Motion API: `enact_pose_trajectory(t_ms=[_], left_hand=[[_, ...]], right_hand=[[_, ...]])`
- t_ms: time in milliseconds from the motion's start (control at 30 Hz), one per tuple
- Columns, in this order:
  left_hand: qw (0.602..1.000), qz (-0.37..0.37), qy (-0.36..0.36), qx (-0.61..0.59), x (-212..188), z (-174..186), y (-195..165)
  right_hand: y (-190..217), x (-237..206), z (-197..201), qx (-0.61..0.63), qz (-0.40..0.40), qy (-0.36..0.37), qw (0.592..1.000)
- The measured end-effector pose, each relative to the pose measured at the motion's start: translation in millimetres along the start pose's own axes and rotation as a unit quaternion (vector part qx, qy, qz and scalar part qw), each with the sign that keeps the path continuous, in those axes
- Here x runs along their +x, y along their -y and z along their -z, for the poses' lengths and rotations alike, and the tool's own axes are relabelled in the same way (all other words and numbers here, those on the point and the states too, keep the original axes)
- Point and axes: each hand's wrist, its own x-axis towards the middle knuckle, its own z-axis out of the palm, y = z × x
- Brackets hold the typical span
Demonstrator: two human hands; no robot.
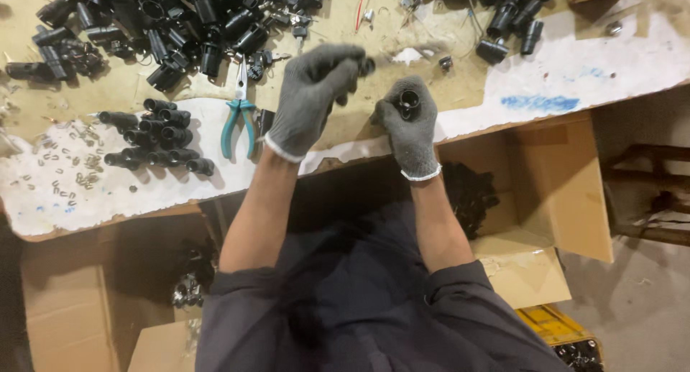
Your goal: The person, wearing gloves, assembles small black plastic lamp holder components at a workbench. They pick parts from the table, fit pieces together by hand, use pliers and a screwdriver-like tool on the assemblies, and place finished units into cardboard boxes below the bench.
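Head view: my right hand (411, 120) fingers are wrapped around a black tube (408, 102), open end up above the tabletop (144, 192); my left hand (310, 99) pinches a small black piece (366, 66) beside it. I'd align squarely.

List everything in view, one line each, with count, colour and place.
black tube parts: a loose heap, too many to count, black, top left of the workbench
stacked black tubes: a neat pile, black, left of the pliers
pliers: one, teal handles, lying on the bench left of the hands
small metal clips: scattered, silvery, far left
more black tubes: a small group, black, top right
workbench: one, tan with white and blue paint patches
cardboard boxes: several, brown, under the bench edge
left hand: grey glove, fingers pinching a small black part
right hand: grey glove, gripping one black tube, open end up
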Motion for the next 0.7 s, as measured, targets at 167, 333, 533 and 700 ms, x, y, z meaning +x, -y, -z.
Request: enact_pose_trajectory(t_ms=[167,333,533,700], left_hand=[[0.993,-0.012,0.063,0.094,-27,-3,-33],[0.85,-0.169,0.09,0.49,-36,-21,-45],[0.837,-0.177,0.106,0.507,-28,-24,-45],[0.843,-0.177,0.099,0.498,-36,-27,-46]], right_hand=[[-5,-4,0,-0.153,0.039,0.067,0.985],[-1,-3,-13,-0.359,0.169,0.095,0.913],[10,-7,-21,-0.335,0.21,0.082,0.915],[8,-9,-17,-0.374,0.149,0.057,0.913]])
